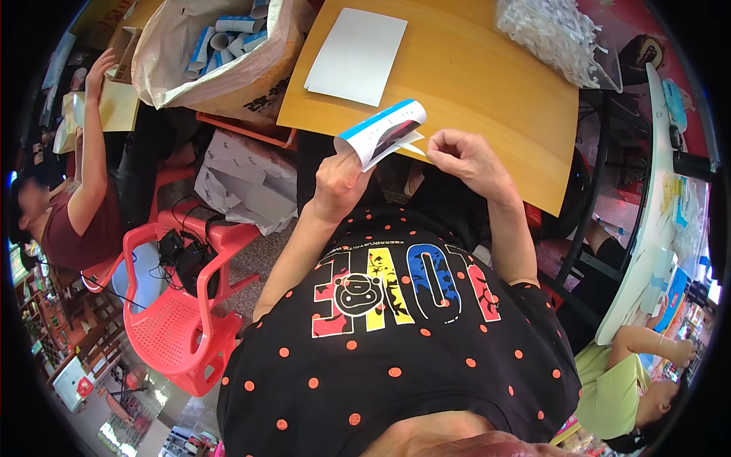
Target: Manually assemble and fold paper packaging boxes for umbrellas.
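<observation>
My left hand (339,183) is closed round the lower end of a rolled sheet of paper (381,129), white with a blue band and a dark printed picture. The roll is held tilted in front of the table's near edge. White pointed paper flaps stick out from its right side toward my right hand (468,164). That hand's thumb and fingers are pinched together close to the flap's tip; whether they grip anything is too small to make out. Beyond the roll, a stack of white sheets (358,57) lies on the yellow wooden table (464,84).
A large white sack (251,80) at the far left holds several blue-and-white paper rolls (221,49). A clear box of white paper strips (552,38) stands at the table's far right. A red plastic chair (171,327) is on the left. Other people sit left and lower right.
</observation>
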Demonstrator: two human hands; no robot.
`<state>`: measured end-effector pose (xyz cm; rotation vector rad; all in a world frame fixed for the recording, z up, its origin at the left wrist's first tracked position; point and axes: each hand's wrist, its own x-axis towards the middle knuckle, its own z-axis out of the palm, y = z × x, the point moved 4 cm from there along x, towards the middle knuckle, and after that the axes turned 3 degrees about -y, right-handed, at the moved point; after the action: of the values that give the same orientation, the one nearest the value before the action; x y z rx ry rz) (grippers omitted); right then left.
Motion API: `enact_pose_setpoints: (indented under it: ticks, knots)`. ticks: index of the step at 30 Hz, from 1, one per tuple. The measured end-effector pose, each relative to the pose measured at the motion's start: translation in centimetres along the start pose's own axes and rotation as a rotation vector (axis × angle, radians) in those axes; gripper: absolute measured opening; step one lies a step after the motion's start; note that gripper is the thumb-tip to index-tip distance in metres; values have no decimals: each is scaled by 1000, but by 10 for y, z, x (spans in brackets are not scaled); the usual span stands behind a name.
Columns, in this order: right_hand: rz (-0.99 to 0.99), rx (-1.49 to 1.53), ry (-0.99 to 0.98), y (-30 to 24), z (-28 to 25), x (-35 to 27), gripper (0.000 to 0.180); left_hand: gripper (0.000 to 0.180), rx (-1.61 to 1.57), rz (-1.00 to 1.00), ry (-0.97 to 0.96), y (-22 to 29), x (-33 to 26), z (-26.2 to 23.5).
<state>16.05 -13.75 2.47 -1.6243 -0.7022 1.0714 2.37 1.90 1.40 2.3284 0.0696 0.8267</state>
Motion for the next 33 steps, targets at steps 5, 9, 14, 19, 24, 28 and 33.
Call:
enact_pose_setpoints:
  ticks: [5, 9, 14, 19, 24, 28, 33]
  knots:
    - [-176, -20, 235, -9, -4, -5, 13, 24, -6, -17, 46, 0, 2, 3]
    - [-357, -371, 331, -23, 6, -7, 23, 23, -16, -41, 29, -2, 1, 5]
    - [-816, -659, 310, -31, 22, -12, 24, 22, 29, -57, -42, -7, -4, 9]
    - [-1049, -792, 27, -74, 41, -43, 24, 29, 4, 88, -26, -15, -8, 15]
    - [-1123, -961, 681, -130, -53, -66, 6, 19, -282, -179, 73, -17, -1, 11]
    - [-913, -908, 1425, -134, -213, -48, 9, 21, -908, -670, 140, -9, 2, 7]
    - [-269, -1614, 1440, -42, -345, -23, 35, 20, -1236, -828, 144, -17, 11, 7]
